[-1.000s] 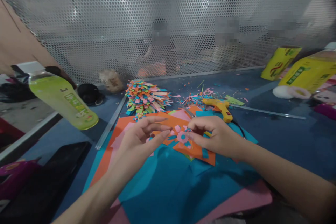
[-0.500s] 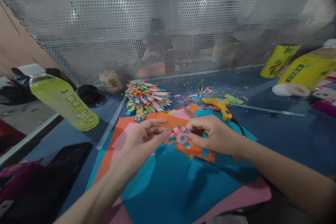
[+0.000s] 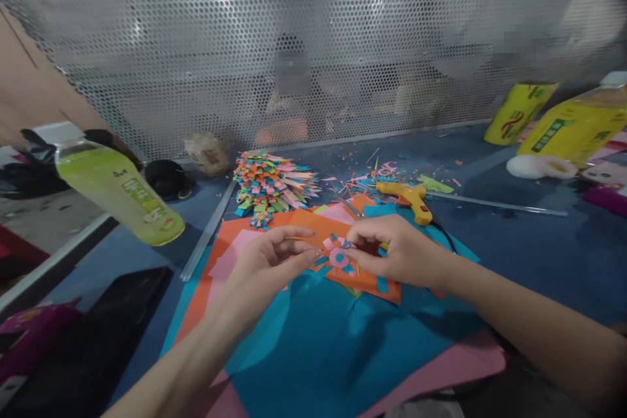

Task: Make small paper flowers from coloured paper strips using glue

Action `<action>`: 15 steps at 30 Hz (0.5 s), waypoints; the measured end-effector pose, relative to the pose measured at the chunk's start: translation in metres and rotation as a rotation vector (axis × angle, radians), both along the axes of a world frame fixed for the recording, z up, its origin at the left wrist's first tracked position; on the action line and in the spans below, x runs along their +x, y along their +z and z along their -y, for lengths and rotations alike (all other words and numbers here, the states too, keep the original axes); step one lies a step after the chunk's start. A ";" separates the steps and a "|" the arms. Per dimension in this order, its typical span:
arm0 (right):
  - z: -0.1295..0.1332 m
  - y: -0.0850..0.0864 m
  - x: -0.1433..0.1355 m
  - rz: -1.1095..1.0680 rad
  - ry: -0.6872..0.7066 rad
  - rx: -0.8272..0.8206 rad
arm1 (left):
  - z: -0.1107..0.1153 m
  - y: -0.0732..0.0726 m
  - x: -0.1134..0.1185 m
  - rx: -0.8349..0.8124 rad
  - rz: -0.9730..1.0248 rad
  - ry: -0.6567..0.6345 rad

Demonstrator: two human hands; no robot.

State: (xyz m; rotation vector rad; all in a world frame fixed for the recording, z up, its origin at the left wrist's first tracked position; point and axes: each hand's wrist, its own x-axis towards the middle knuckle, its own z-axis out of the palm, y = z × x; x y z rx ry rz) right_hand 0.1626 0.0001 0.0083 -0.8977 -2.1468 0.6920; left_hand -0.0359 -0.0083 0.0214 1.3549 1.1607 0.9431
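A small paper flower (image 3: 338, 257) with a pink disc, a blue centre and pink, orange and blue petals is between my hands. My right hand (image 3: 386, 249) pinches its right edge between thumb and forefinger. At the flower's left edge, my left hand (image 3: 277, 258) has its thumb tip close to a petal, its fingers apart. Beneath lie orange paper (image 3: 294, 218) and a large blue sheet (image 3: 313, 346). Behind stands a dense cluster of multicoloured paper strips (image 3: 274, 186), with a smaller flower (image 3: 261, 219) at its foot.
A yellow glue gun (image 3: 409, 199) lies behind my right hand, near paper scraps (image 3: 360, 186) and a clear stick (image 3: 504, 204). Another clear stick (image 3: 208, 232), a green drink bottle (image 3: 117, 186) and a black phone (image 3: 93, 339) are left. Yellow bottles (image 3: 573, 127) stand right, before a perforated metal panel (image 3: 343, 32).
My left thumb has shifted very slightly toward the flower. The flower and my right hand are almost unchanged.
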 end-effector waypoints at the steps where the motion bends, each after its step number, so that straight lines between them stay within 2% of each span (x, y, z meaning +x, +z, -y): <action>1: 0.000 0.000 0.000 0.002 0.003 0.006 | 0.000 0.001 0.000 -0.006 -0.001 0.005; 15: -0.001 -0.002 0.001 0.056 -0.013 0.056 | -0.001 0.003 -0.001 0.017 -0.035 -0.014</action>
